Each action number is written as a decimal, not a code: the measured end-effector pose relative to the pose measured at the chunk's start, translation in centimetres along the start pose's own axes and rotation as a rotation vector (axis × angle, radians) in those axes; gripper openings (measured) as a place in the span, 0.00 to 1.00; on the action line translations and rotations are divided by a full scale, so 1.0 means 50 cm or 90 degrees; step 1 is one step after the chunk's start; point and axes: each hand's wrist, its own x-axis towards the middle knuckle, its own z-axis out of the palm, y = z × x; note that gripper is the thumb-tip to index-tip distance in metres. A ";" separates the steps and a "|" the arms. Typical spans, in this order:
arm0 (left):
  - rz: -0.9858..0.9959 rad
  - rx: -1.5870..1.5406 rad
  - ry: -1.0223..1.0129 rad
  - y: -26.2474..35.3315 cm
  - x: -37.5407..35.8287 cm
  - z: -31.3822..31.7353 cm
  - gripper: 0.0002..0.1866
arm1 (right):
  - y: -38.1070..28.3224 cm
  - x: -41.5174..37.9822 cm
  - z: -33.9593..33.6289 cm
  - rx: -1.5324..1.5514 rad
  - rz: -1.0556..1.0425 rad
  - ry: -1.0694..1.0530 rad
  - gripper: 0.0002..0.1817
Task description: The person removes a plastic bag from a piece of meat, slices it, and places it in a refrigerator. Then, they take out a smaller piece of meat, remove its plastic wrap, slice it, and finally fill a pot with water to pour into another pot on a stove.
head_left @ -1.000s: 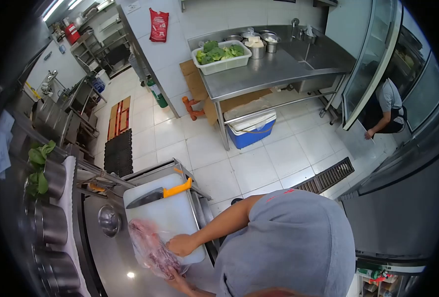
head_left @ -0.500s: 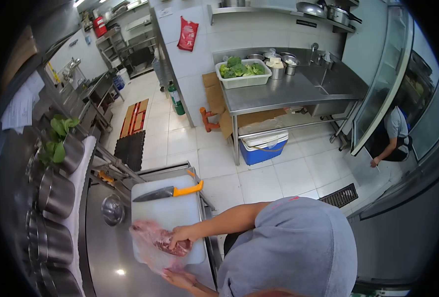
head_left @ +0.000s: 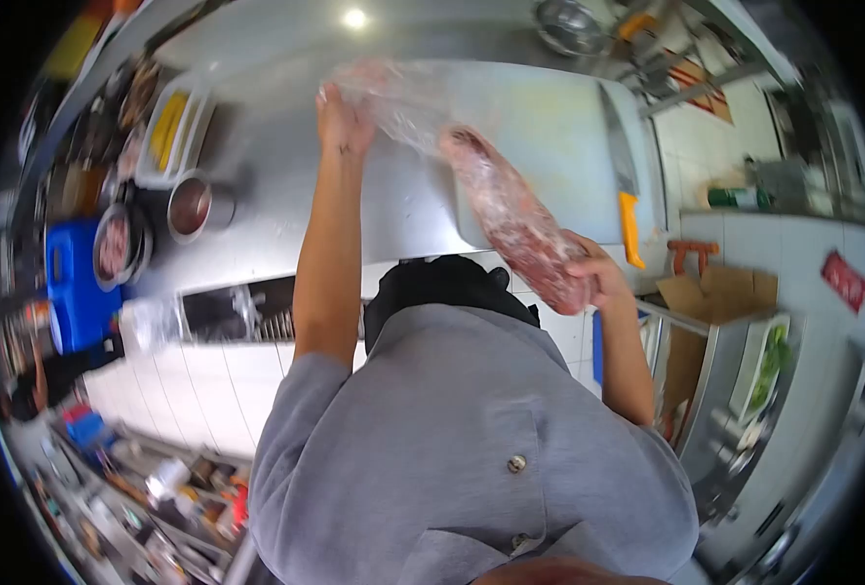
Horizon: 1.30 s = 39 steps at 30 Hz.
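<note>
A long piece of raw red meat (head_left: 515, 210) hangs slantwise over the near part of a white cutting board (head_left: 550, 127). My right hand (head_left: 596, 273) grips its lower end, fingers closed around it. The upper end of the meat lies by the mouth of a clear plastic bag (head_left: 408, 109). My left hand (head_left: 345, 122) is closed on the far part of this bag, left of the board. Along the board's right side lies a knife (head_left: 628, 185) with an orange handle.
A metal bowl (head_left: 569, 27) stands beyond the board. To the left are a metal pot (head_left: 198, 207), a white tub (head_left: 201, 127) with something yellow, and a bowl of meat pieces (head_left: 116, 249). A blue container (head_left: 74, 283) is farther left; a cardboard box (head_left: 725, 292) is at right.
The view has swung round to face the steel table. The meat has come up off the board and out of most of the bag; my hands have moved apart.
</note>
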 end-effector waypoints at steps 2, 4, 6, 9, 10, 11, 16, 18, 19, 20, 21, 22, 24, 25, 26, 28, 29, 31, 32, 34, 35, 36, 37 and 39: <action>0.037 -0.085 0.073 0.048 -0.022 -0.060 0.14 | -0.027 -0.039 -0.007 -0.079 0.018 0.076 0.43; 0.184 -0.021 -0.038 0.128 -0.062 -0.140 0.18 | -0.027 -0.045 -0.067 -0.129 -0.017 0.166 0.47; 0.210 0.030 0.073 0.198 -0.180 -0.129 0.17 | -0.048 -0.028 -0.081 -0.135 -0.018 0.148 0.50; 0.173 0.052 0.203 0.230 -0.374 -0.138 0.15 | -0.061 0.024 -0.139 -0.172 -0.041 0.122 0.50; 0.134 0.043 0.244 0.231 -0.422 -0.142 0.13 | -0.069 0.040 -0.141 -0.171 -0.062 0.168 0.47; 0.157 0.034 0.274 0.232 -0.464 -0.170 0.14 | -0.077 0.059 -0.136 -0.169 -0.083 0.219 0.44; 0.311 0.062 0.515 0.276 -0.640 -0.414 0.15 | -0.127 0.133 -0.105 -0.323 -0.108 0.177 0.36; 0.387 0.075 0.617 0.329 -0.660 -0.495 0.15 | -0.148 0.151 -0.088 -0.319 -0.069 0.137 0.37; 0.426 0.081 0.595 0.363 -0.665 -0.534 0.14 | -0.147 0.155 -0.078 -0.320 -0.073 0.137 0.37; 0.461 0.095 0.621 0.399 -0.660 -0.572 0.14 | -0.148 0.155 -0.069 -0.324 -0.077 0.150 0.36; 0.498 0.120 0.638 0.439 -0.649 -0.596 0.13 | -0.150 0.157 -0.060 -0.327 -0.082 0.162 0.35; 0.524 0.180 0.670 0.479 -0.633 -0.618 0.13 | -0.150 0.160 -0.055 -0.328 -0.086 0.162 0.35; 0.594 0.240 0.720 0.554 -0.594 -0.668 0.12 | -0.147 0.153 -0.059 -0.351 -0.086 0.182 0.32; 0.595 0.238 0.717 0.598 -0.583 -0.727 0.12 | -0.146 0.147 -0.060 -0.351 -0.089 0.183 0.32; 0.592 0.310 0.732 0.647 -0.573 -0.805 0.14 | -0.144 0.148 -0.058 -0.348 -0.086 0.192 0.31; 0.591 0.382 0.747 0.693 -0.561 -0.817 0.16 | -0.140 0.141 -0.067 -0.348 -0.087 0.208 0.29; 0.556 0.411 0.717 0.719 -0.557 -0.776 0.22 | -0.140 0.138 -0.069 -0.344 -0.089 0.205 0.29; 0.460 0.397 0.662 0.770 -0.541 -0.792 0.44 | -0.130 0.135 -0.062 -0.317 -0.068 0.217 0.30; 0.345 0.427 0.664 0.776 -0.547 -0.830 0.46 | -0.127 0.131 -0.056 -0.321 -0.070 0.231 0.30; 0.153 0.487 0.637 0.771 -0.551 -0.896 0.49 | -0.123 0.131 -0.048 -0.314 -0.061 0.237 0.31; 0.073 0.517 0.608 0.756 -0.555 -0.926 0.49 | -0.122 0.130 -0.044 -0.310 -0.052 0.243 0.31; 0.034 0.510 0.596 0.732 -0.549 -0.940 0.47 | -0.121 0.129 -0.028 -0.322 -0.041 0.250 0.31; -0.010 0.499 0.585 0.695 -0.542 -0.945 0.45 | -0.120 0.132 -0.027 -0.326 -0.040 0.252 0.31; -0.074 0.549 0.576 0.612 -0.533 -0.962 0.41 | -0.126 0.135 -0.035 -0.328 -0.004 0.222 0.29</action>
